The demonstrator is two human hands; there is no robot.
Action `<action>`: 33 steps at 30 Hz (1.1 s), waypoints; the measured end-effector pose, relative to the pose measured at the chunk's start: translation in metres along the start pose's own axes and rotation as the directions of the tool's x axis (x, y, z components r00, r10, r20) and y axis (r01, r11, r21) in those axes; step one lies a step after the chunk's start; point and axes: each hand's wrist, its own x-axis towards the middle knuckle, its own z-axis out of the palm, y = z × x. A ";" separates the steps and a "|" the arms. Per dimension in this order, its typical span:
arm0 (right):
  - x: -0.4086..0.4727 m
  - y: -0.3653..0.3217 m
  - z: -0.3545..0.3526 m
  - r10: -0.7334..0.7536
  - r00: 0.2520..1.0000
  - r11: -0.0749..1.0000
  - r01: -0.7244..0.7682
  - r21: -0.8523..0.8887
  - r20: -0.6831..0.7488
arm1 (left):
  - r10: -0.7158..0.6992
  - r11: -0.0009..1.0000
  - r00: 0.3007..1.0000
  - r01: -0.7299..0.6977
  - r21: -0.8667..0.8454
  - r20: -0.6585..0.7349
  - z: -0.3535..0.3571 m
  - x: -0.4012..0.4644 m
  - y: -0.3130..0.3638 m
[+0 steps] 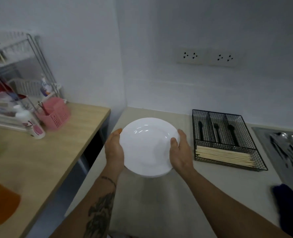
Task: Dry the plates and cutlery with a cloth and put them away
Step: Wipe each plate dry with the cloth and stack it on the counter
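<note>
A white plate [146,145] hangs above the pale counter [173,191], held between both hands. My left hand [114,150] grips its left rim and my right hand [180,152] grips its right rim, thumb on the upper face. A black wire cutlery organiser [228,140] stands to the right with dark-handled cutlery in its slots and pale chopsticks along its front. Loose metal cutlery [289,150] lies on a steel tray at the far right. A dark blue cloth [287,201] lies at the right edge.
A wooden table [44,152] stands on the left with a pink basket [54,114], a white bottle [32,124] and a white rack [13,69]. An orange object [0,205] sits at the lower left. A dark gap separates table and counter.
</note>
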 end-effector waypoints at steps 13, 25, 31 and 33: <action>0.059 -0.018 0.048 0.174 0.976 0.984 -0.176 -0.003 -0.131 | -0.077 0.992 0.988 0.062 0.108 0.137 0.025 0.108 0.019; 0.147 0.031 0.065 0.357 0.921 0.933 -0.358 0.021 -0.157 | -0.054 0.969 0.995 0.031 0.245 0.088 0.090 0.181 -0.026; 0.181 0.059 0.074 0.410 0.897 0.912 -0.409 0.042 -0.166 | -0.054 0.957 0.997 0.033 0.287 0.064 0.115 0.216 -0.050; 0.189 0.063 0.077 0.400 0.899 0.916 -0.400 0.038 -0.177 | -0.052 0.955 0.996 0.029 0.295 0.071 0.118 0.223 -0.055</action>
